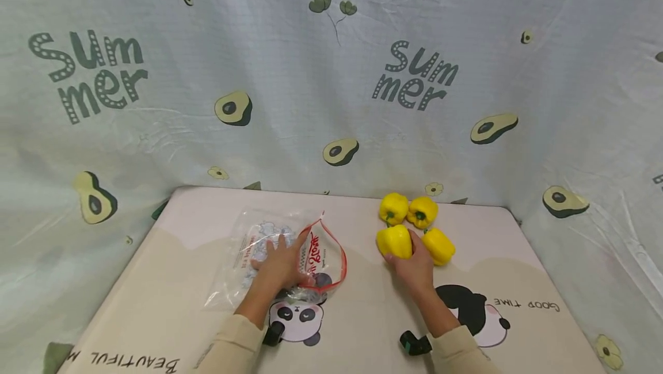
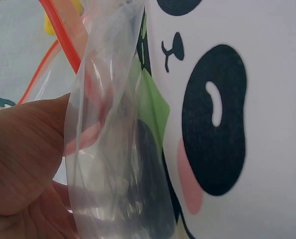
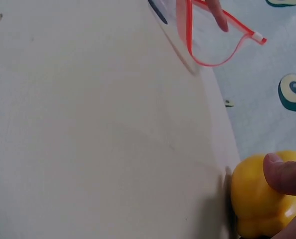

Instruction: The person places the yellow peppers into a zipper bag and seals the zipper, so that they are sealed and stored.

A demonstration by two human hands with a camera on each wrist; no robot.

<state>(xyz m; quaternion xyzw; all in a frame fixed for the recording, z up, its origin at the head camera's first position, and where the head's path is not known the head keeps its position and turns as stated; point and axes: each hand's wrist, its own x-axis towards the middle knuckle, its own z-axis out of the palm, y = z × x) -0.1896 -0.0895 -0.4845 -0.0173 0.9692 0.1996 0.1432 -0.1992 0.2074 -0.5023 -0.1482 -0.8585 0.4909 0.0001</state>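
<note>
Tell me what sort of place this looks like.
Perhaps a makeshift indoor work or filming booth: avocado-print fabric hangs behind and beside a panda-printed table, where a clear bag and yellow bell peppers lie.

Backdrop cloth point(image 1: 290, 69): "SUMMER" twice. Table cover point(image 1: 362, 328), upside down: "GOOD TIME"; "BEAUTIFUL M", cut off. Clear zip bag point(image 1: 246, 253): red lettering, unreadable.
</note>
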